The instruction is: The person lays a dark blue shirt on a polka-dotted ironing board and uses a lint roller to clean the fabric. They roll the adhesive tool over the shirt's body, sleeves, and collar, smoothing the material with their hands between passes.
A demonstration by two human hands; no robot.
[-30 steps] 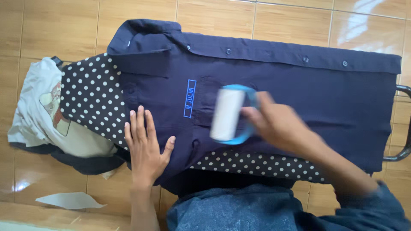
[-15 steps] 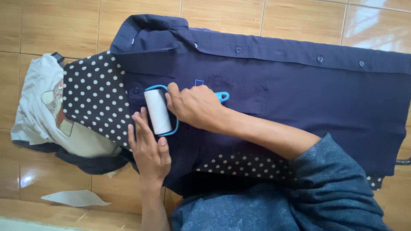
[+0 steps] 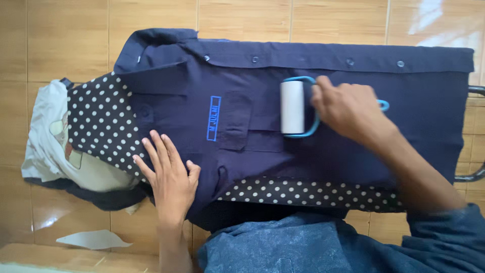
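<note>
Currently lint-rolling a navy shirt [image 3: 353,146] spread over a polka-dot ironing board [image 3: 101,121].
Right hand [image 3: 348,108], fingers closed around the blue handle, is pressing the lint roller [image 3: 293,107] beside the chest pocket; left hand [image 3: 169,174], fingers spread open, is pinning the fabric flat. Next stroke likely needs steady pressure along unrolled cloth. Half a second earlier the roller was lying near the collar, touching the left hand.

A single head-worn camera looks steeply down from just above the person's lap, close to the work. The navy shirt [image 3: 303,126] fills most of the frame, collar to the left, with tiled floor [image 3: 242,20] at the far edge. No second view overlaps it.
</note>
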